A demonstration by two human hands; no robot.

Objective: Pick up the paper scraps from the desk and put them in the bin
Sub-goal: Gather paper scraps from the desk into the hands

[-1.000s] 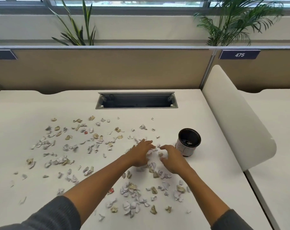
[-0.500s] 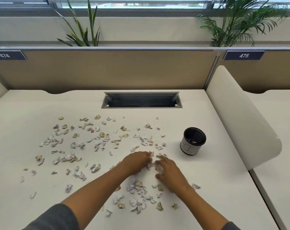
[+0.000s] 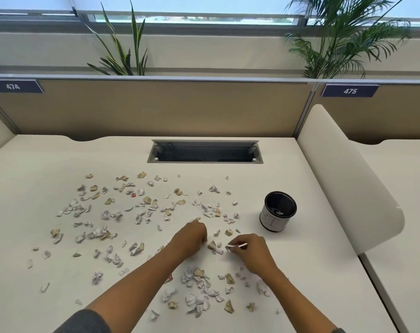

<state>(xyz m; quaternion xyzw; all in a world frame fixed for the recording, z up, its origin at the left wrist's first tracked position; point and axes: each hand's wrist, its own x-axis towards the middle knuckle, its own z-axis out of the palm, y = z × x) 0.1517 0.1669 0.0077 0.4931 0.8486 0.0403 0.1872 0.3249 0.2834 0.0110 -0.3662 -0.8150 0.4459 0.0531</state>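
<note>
Mid-gather, low over the counter (image 3: 312,272), well short of done. Left hand (image 3: 191,239) knuckles up, fingers curled down onto scraps (image 3: 199,288) at its tips; whether anything sits inside the curl, cannot tell. Right hand (image 3: 251,252) pinching a white scrap (image 3: 235,246) between thumb and fingertips, a few more loose pieces lying between the two hands. Bin (image 3: 278,211) upright just beyond and right of the right hand, mouth open, a little paper already at the bottom. Most scraps still spread wide across the counter, thickest at the left and in a cluster near the forearms.

To do this well, probably: sweep rather than pick one by one. Rake the near cluster together with both hands, cup the heap from two sides, lift it as one load. Carry low and tip squarely over the bin mouth, since the opening looks narrow for a double handful and light crumpled paper spills easily. Steady the bin against a nudge. Alternatively, draw the bin to the counter edge nearer the pile. Far-left scraps last, pulled inward first.
</note>
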